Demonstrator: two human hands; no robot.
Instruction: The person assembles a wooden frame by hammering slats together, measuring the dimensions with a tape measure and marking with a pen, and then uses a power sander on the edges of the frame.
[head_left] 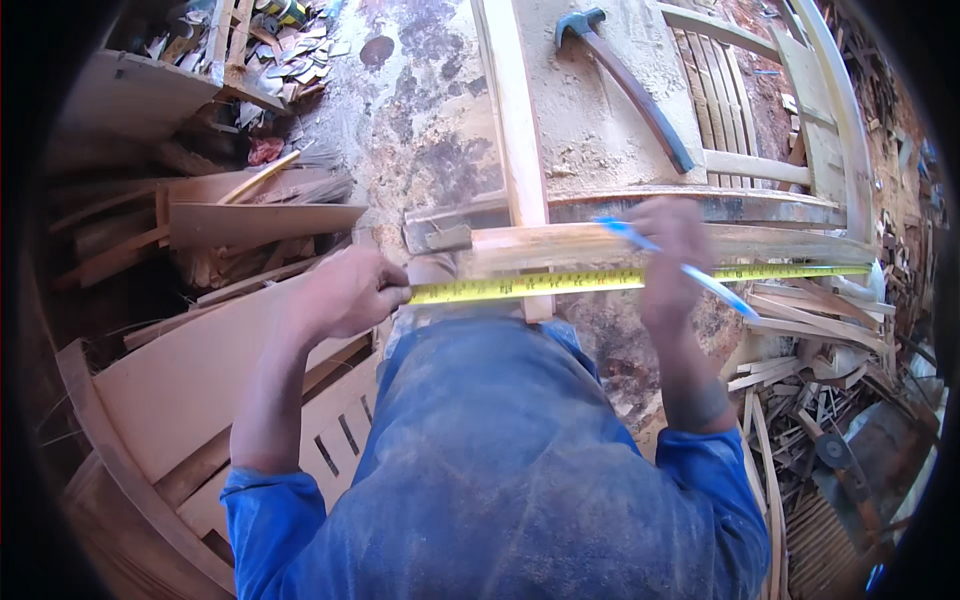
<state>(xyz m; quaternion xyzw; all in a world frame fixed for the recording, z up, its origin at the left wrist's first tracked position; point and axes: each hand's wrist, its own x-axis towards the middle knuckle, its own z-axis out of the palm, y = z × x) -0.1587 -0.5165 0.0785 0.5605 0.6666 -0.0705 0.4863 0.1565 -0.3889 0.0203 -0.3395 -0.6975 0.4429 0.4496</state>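
Observation:
A yellow tape measure is stretched left to right across my front. My left hand pinches its left end. Just behind the tape, a wooden rail runs nearly parallel to it. Above the tape, right of the middle, my right hand is closed around a blue and white pen, which slants down to the right. Motion blurs the hand and pen; whether the pen touches the rail I cannot tell. A long pale wooden strip crosses the rail and reaches away from me.
A claw hammer lies on the dusty work surface beyond the rail. Farther right is a slatted wooden frame. Boards and scraps are piled at my left. Loose wood offcuts lie at my right.

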